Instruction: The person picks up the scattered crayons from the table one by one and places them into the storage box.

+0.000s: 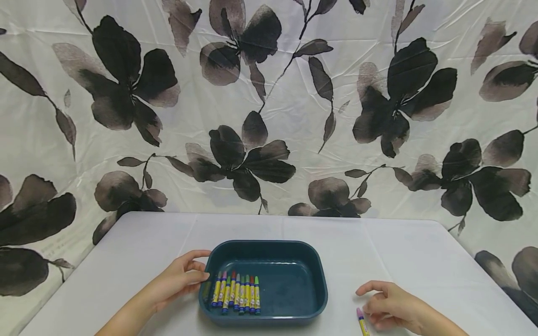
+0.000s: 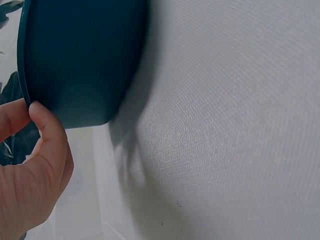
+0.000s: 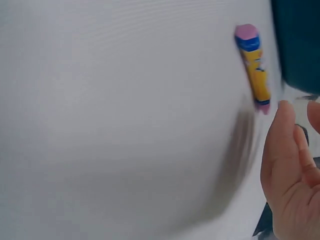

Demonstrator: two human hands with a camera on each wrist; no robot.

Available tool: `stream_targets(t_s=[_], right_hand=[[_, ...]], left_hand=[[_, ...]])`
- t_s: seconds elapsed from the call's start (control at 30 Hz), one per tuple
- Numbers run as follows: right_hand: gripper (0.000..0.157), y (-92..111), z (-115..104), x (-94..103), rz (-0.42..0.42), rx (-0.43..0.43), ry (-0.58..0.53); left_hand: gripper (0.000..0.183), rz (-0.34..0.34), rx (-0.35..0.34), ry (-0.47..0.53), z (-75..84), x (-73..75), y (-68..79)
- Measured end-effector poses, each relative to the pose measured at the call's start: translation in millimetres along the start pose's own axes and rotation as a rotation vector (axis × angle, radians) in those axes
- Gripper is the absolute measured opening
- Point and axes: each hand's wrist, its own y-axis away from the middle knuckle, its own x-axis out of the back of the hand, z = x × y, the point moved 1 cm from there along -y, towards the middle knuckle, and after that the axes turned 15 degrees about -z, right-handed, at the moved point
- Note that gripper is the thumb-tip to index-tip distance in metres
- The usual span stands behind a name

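A dark teal rectangular tray [image 1: 290,294] stands on the table, with several crayons [image 1: 237,294] lying side by side in its left part. My left hand [image 1: 178,280] pinches the tray's left rim between thumb and fingers; the left wrist view shows that grip on the rim [image 2: 21,55] close up. To the right of the tray lies a single pink crayon [image 1: 362,321] with a yellow wrapper, also seen in the right wrist view [image 3: 256,70]. Just beside this crayon hovers my right hand [image 1: 395,308], fingers loosely bent and holding nothing.
A white cloth covers the table [image 1: 159,238]. Behind it hangs a pale curtain [image 1: 290,107] printed with dark flowers. The tray stands between the two hands.
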Motion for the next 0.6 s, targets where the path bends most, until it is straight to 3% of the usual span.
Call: stream_targets(t_s=[0.33, 0.6], right_hand=[[0.032, -2.8, 17.3, -4.1, -0.021, 0.070, 0.057], [0.031, -4.4, 15.3, -12.1, 0.073, -0.012, 0.232]], left_hand=[[0.064, -0.016, -0.016, 0.004, -0.4, 0.8, -0.7], [0.064, -0.019, -0.017, 0.004, 2.4, 0.5, 0.0]])
